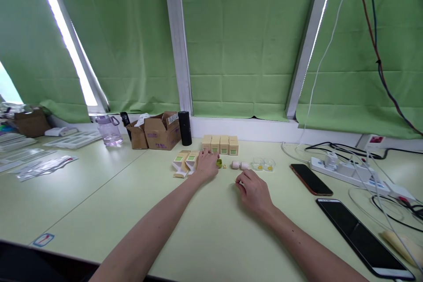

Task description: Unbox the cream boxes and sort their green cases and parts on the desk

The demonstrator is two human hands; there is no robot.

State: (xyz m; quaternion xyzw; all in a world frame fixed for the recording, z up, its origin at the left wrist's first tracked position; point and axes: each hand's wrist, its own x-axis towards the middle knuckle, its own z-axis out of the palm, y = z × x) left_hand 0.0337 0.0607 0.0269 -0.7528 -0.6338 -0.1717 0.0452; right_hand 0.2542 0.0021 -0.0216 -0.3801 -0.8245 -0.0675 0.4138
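Boxes point(224, 145), four in a row, stand just beyond my left hand point(207, 165), whose fingers are beside a small green container point(219, 163); I can't tell whether they grip anything. Two unfolded cartons point(181, 162) lie left of it. My right hand point(254, 189) is curled nearer and to the right (what its fingertips pinch, if anything, I can't tell). Beyond it on the table point(211, 238) are two pink pieces point(235, 165) and, farther right, clear cups point(269, 166).
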